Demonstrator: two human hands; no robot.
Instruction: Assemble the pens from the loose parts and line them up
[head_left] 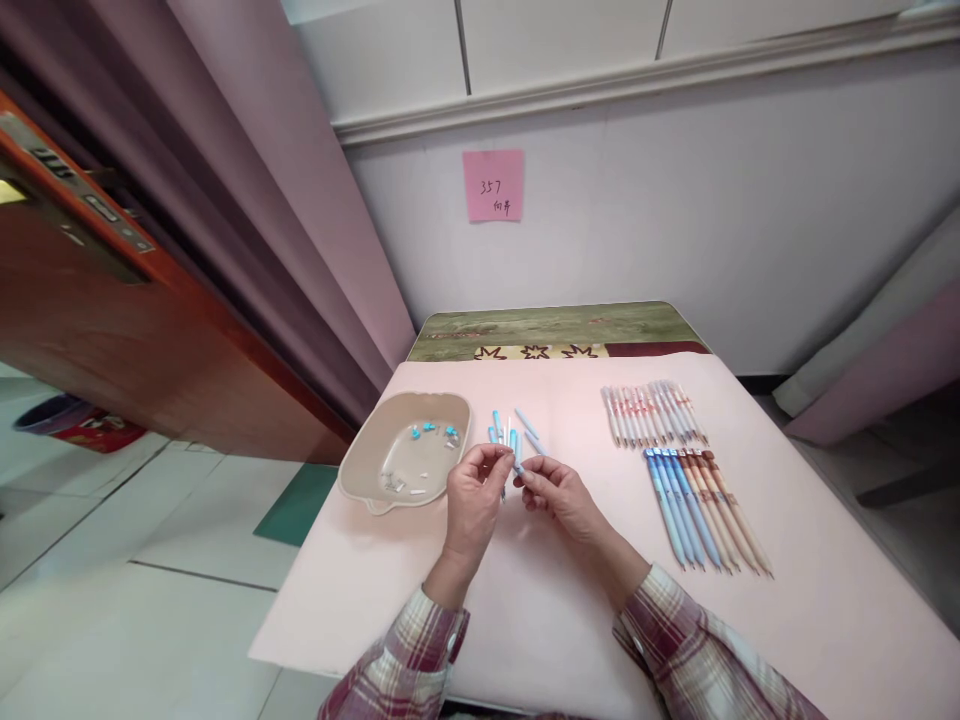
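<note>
My left hand (478, 487) and my right hand (559, 490) meet over the middle of the table. Their fingertips pinch a small bluish piece (518, 467) that looks like a pen part; the fingers hide most of it. Just beyond them lie several loose pen parts: bright blue tubes (496, 420), a thin white one (509, 428) and pale blue barrels (527, 422). To the left of my left hand stands a beige plastic basin (360, 440), with small blue pieces (428, 426) and clear or white bits (391, 482) inside.
On the right, a row of white pens with reddish patterns (652, 412) lies above a row of blue and tan pens (701, 510). Pink covering spreads over the table (540, 620). A wall with a pink note (493, 186) rises behind; curtain and wooden door (150, 350) stand left.
</note>
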